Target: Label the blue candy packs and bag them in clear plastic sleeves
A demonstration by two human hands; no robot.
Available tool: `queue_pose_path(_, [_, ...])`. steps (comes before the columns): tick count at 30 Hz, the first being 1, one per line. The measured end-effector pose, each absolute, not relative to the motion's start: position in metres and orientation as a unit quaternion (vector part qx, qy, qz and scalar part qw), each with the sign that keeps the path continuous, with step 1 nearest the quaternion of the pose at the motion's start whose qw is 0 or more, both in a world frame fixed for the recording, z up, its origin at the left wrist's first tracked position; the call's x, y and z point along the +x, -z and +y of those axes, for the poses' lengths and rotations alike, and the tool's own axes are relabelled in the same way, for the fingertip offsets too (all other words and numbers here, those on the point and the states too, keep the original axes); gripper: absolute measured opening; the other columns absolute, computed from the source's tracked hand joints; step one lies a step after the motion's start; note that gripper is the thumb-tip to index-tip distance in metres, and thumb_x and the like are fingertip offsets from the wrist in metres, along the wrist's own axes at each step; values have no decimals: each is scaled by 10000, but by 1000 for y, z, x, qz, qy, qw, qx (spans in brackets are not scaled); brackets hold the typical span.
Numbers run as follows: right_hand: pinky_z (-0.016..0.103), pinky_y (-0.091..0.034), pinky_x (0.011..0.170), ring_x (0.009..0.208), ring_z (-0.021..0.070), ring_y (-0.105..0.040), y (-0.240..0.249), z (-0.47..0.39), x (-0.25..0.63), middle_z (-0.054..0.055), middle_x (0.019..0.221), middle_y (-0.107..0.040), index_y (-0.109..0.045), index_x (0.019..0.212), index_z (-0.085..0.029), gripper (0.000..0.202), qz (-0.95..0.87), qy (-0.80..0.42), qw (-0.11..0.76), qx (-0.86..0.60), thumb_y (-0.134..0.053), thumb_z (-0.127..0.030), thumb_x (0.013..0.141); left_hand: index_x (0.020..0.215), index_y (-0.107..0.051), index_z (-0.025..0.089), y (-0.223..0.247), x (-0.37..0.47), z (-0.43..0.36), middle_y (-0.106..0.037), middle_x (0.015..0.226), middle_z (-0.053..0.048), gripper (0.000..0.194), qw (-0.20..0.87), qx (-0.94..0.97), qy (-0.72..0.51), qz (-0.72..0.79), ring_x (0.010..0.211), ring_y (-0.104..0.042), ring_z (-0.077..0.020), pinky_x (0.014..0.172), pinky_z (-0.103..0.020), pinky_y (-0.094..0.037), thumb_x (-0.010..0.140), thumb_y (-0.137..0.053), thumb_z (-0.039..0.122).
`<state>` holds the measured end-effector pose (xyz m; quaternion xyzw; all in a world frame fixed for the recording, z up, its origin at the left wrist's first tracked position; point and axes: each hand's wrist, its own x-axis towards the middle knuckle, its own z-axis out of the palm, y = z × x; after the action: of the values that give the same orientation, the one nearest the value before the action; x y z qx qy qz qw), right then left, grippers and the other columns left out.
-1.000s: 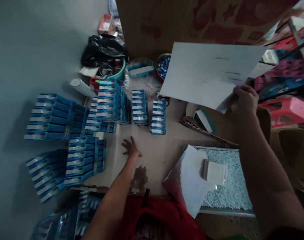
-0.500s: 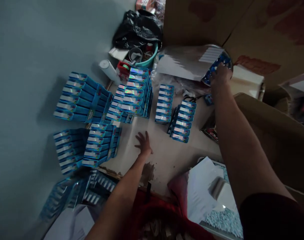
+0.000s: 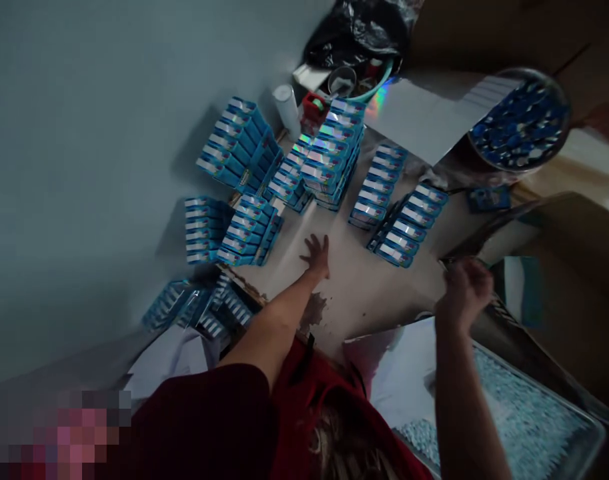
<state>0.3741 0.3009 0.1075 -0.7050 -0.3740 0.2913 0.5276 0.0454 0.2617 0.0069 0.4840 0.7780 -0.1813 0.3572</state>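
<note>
The table (image 3: 351, 293) carries rows of blue packs (image 3: 411, 227), standing beyond the left hand (image 3: 317, 257) and to both sides of it; the nearest rows on the right lie between the two hands, farther out. An open cardboard box (image 3: 579, 267) holds a blue-and-white carton (image 3: 521, 290). The tray (image 3: 595, 437) contains pale blue pellets (image 3: 524, 413), partly under white sheets (image 3: 409, 367). Small blue pieces (image 3: 521, 127) fill the round metal bowl (image 3: 565, 127). A cup (image 3: 342, 81) sits in the teal basin (image 3: 385, 77). The left hand spreads its fingers on the table, holding nothing; the right hand (image 3: 467, 290), blurred, curls near the cardboard box, its grip unclear.
</note>
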Motion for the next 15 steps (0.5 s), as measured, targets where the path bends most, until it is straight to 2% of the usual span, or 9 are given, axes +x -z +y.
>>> queue_pose_path(4, [410,-614,787,862,239,-705,-91,164,327,51,966,-690,-603,1080,-272,389,-407,-359,387,-746,-609,-591,858,1789,165,351,-15,45,262,272,1830,-280,1774,372,480,167,777,1702,183,-579,1188,-912,-294,553,-1105,284])
queue_pose_path(7, [492,-658,783,885,323,-762,-83,80,288,114,959,-740,-680,1082,-293,317,-451,-406,293,-739,-556,-532,915,1792,148,331,-17,47,264,285,1819,-298,1811,381,483,159,772,1695,191,-590,1197,-904,-287,505,-1126,342])
queue_pose_path(9, [510,-666,721,818,351,-778,-80,42,264,91,877,-745,-731,1058,-341,256,-486,-444,230,-717,-578,-474,902,1795,127,318,-16,49,265,256,1823,-322,1840,371,483,164,776,1704,157,-592,1192,-895,-308,463,-1139,411])
queue_pose_path(11, [504,-674,722,795,351,-795,-79,21,244,68,865,-763,-763,1017,-371,205,-530,-489,153,-676,-624,-378,867,1805,72,298,-15,49,264,198,1831,-347,1848,357,486,167,780,1709,104,-605,1171,-890,-345,422,-1145,450])
queue_pose_path(13, [462,-681,806,862,324,-820,-78,17,230,53,962,-803,-784,991,-363,227,-567,-523,91,-630,-673,-270,817,1813,-19,272,-15,44,261,129,1838,-366,1810,347,503,160,775,1707,50,-622,1151,-883,-382,407,-1144,454])
queue_pose_path(15, [407,-667,895,950,288,-828,-78,26,225,48,1085,-826,-801,1002,-332,256,-586,-534,61,-607,-710,-206,798,1808,-157,253,-19,33,255,17,1851,-359,1662,334,536,143,762,1709,-45,-616,1186,-860,-371,467,-1123,429])
